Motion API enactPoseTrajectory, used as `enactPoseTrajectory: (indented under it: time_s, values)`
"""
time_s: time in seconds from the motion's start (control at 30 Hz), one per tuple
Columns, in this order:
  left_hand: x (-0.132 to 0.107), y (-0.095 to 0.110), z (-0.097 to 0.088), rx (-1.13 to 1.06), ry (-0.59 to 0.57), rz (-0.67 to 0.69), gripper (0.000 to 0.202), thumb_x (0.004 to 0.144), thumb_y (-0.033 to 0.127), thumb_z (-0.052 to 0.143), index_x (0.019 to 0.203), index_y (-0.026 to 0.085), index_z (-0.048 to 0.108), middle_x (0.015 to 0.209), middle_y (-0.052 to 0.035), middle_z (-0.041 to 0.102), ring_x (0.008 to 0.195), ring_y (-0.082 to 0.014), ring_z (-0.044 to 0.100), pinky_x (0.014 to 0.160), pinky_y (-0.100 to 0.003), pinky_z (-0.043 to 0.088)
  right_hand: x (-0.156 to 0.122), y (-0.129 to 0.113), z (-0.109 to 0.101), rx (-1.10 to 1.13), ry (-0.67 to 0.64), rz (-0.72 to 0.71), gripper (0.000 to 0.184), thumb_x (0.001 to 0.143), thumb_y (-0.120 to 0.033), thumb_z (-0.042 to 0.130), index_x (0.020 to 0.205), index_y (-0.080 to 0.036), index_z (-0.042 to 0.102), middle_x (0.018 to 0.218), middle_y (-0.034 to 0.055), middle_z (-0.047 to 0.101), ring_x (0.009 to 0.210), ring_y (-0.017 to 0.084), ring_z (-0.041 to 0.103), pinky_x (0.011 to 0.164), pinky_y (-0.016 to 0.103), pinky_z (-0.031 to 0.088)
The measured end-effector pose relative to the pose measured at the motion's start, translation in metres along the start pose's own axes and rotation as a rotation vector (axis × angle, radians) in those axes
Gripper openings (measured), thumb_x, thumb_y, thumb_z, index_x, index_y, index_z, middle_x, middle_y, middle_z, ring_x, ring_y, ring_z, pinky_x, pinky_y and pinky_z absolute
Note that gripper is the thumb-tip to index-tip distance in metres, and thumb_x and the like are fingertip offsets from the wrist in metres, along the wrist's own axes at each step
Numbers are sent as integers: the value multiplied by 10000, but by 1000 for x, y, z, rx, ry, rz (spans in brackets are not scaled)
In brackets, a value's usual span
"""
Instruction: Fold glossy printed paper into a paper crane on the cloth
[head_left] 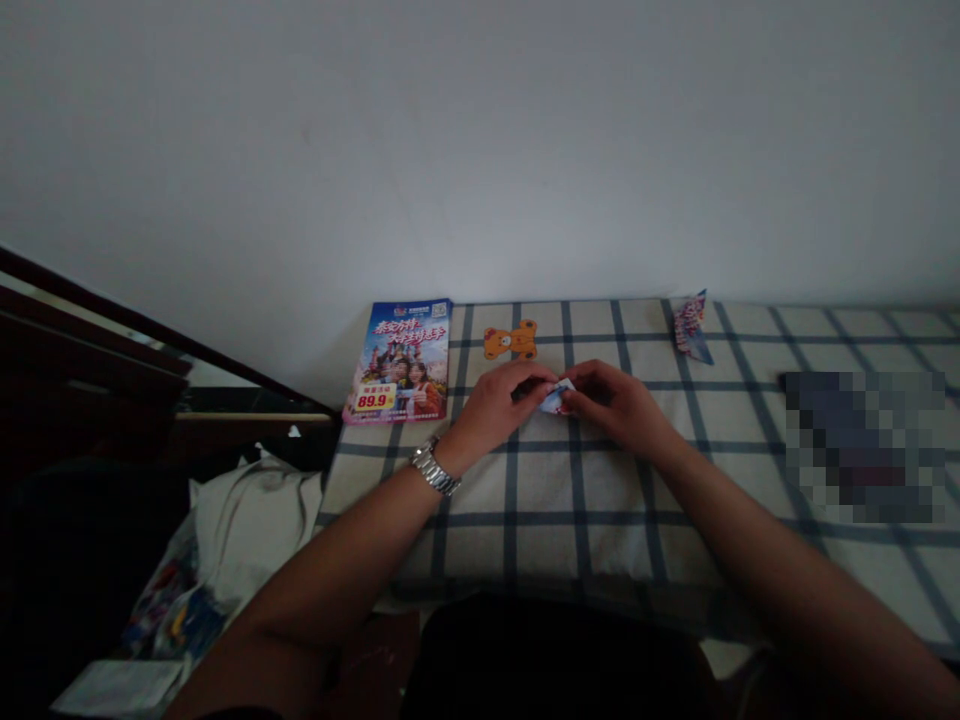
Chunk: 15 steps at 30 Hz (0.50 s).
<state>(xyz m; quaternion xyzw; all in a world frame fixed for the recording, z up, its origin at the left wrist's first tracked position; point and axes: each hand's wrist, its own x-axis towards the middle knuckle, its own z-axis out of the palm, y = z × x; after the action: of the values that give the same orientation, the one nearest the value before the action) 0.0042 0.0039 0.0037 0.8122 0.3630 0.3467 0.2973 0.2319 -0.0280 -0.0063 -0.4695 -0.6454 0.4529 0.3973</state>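
Between my two hands is a small folded piece of printed paper (556,397), white and blue with a pointed top. My left hand (504,398), with a metal watch (435,467) on its wrist, pinches the paper's left side. On the right side, the thumb and fingers of my right hand (616,402) are closed on it too. Both hands are just above the checked cloth (540,490). Beyond them lies a flat brown bear figure (511,341). My fingers cover part of the paper.
A stack of printed flyers (401,365) lies left, by the wall (480,150). A folded paper piece (691,328) stands at the back right. Further right is a dark, pixelated object (859,440). Bags (251,525) sit below the cloth's left edge, near a dark wooden rail (150,340).
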Motion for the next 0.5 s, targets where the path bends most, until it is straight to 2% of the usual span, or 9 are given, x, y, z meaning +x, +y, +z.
enactPoseTrajectory:
  time_s: [0.2,0.4,0.5]
  values:
    - [-1,2,0,-118,-35,3,209,1020,293,665,1216,240,711,1178,-50,748,1033,-163,722,908,-300,610,3,-1,-4,104,63,10,265,921,-421,753,1091,-235,671,926,41,776,786,199,753,726,354,639]
    - [-1,1,2,-154,22,-38,151,980,248,721,1125,237,762,1074,-32,772,947,-153,731,814,-272,611,3,-5,-2,123,83,-17,270,916,-437,764,1060,-234,659,862,25,757,705,174,713,669,324,602]
    - [0,0,3,-176,42,-44,134,980,266,725,1100,236,777,1050,-31,783,938,-154,734,824,-279,603,2,-6,-1,109,62,-20,258,941,-440,740,1070,-234,655,869,26,757,719,174,712,685,325,598]
